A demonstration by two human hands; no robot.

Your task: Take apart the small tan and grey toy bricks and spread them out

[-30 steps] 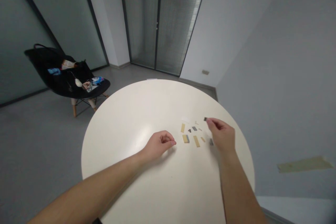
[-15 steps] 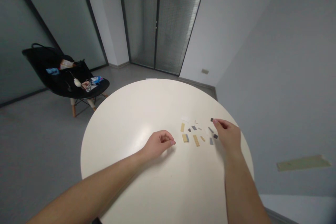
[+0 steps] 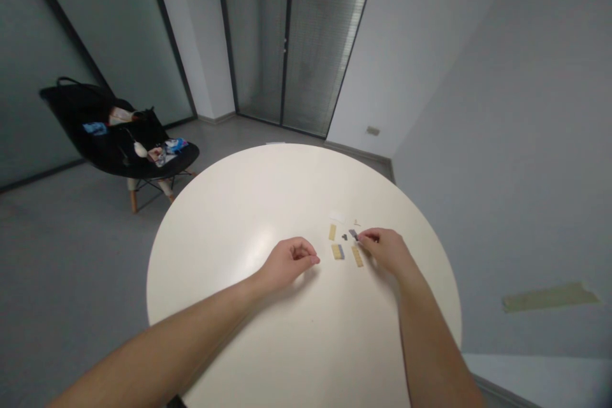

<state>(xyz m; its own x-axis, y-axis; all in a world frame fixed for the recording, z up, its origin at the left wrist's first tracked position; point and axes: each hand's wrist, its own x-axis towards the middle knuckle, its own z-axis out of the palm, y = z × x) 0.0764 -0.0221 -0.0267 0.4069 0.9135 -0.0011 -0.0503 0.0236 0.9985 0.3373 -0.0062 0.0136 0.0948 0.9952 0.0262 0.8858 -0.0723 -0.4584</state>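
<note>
Pinching small dark piece (image 3: 356, 238), right hand (image 3: 388, 248)

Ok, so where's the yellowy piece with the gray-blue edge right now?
That yellowish piece lies right of centre on the white table in the head view, between the left hand and the longer yellowish strip.

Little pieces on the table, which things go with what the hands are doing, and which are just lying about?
In use, it seems:
- dark piece at the right hand's fingertips
- tan pieces nearby
- round table

Probably just lying about:
- black chair
- blue packet on it
</note>
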